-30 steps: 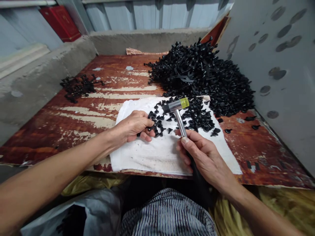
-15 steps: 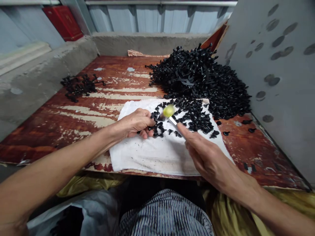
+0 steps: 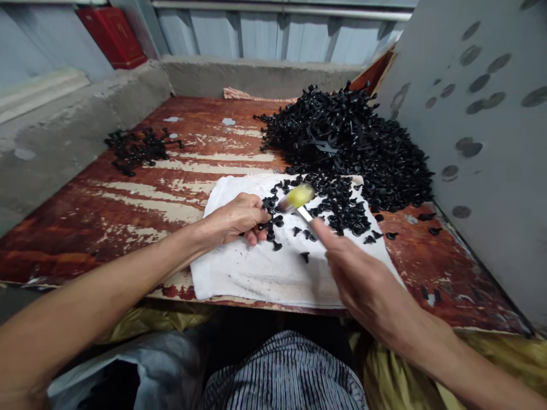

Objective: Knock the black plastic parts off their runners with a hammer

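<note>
Work judged partway: loose black pieces [image 3: 348, 219] already lie on the white cloth [image 3: 256, 270]. Left hand [image 3: 243, 220]: fingers pinching a black cluster [image 3: 270, 223] above it. Right hand [image 3: 363, 270]: fingers clenched round a hammer [image 3: 299, 196]. Heap [image 3: 333, 136] behind: treated or pending, cannot tell.

Corrugated wall [image 3: 256, 39]; reddish table [image 3: 85, 228] (pale-streaked, worn).

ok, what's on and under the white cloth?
On the white cloth: small loose black parts, thickest toward its far right; the left hand hides some of its surface. Red-brown tabletop shows on both sides; anything directly beneath is covered.
</note>
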`<move>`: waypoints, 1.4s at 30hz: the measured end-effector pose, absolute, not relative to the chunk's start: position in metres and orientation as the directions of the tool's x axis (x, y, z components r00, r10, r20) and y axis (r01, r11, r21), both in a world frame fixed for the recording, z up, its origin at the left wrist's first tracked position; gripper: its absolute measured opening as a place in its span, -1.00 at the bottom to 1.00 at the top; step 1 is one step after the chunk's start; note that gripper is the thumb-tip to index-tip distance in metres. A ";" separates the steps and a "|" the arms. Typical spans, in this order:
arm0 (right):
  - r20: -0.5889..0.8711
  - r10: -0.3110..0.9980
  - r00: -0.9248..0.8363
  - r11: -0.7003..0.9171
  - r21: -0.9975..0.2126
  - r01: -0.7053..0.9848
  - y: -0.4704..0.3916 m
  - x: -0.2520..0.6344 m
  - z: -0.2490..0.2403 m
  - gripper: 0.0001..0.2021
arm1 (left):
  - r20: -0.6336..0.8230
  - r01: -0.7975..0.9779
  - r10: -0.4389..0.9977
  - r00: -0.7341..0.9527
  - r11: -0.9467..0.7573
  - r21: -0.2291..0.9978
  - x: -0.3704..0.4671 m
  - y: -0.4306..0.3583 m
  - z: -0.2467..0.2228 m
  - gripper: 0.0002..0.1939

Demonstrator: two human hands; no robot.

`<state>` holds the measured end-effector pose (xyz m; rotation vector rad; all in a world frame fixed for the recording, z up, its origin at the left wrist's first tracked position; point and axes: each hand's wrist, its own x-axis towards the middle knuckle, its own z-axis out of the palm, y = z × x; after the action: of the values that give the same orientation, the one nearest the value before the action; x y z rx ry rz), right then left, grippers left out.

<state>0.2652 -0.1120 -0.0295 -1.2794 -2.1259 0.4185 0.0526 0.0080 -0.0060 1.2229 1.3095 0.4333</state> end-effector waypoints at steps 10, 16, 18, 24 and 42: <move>0.294 0.899 -0.324 0.437 -0.552 0.711 -0.105 0.264 -0.025 -0.50 | -0.470 0.323 0.843 0.263 0.382 0.866 0.048 0.009 0.002 -0.78; 0.157 0.911 -0.381 0.400 -0.555 0.729 -0.142 0.268 -0.020 -0.56 | -0.387 0.271 0.892 0.232 0.323 0.907 0.006 -0.001 0.010 -0.82; 0.190 0.898 -0.397 0.431 -0.559 0.708 -0.156 0.275 -0.023 -0.51 | -0.362 0.329 0.900 0.244 0.274 0.904 -0.007 -0.011 0.009 -0.85; 0.053 0.982 -0.182 0.177 -0.597 0.782 -0.177 0.277 -0.036 -0.53 | -0.441 0.443 0.731 0.521 0.211 0.872 0.005 -0.037 0.002 -0.73; -0.228 0.974 0.013 -0.226 -0.953 0.204 -0.183 0.262 -0.049 -0.54 | -0.649 0.461 0.629 0.427 0.466 0.755 0.024 -0.054 -0.002 -0.47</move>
<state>0.2621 -0.1826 -0.0488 -1.5304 -1.2511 1.2821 0.0238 -0.0541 -0.0016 1.1557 1.1972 0.1408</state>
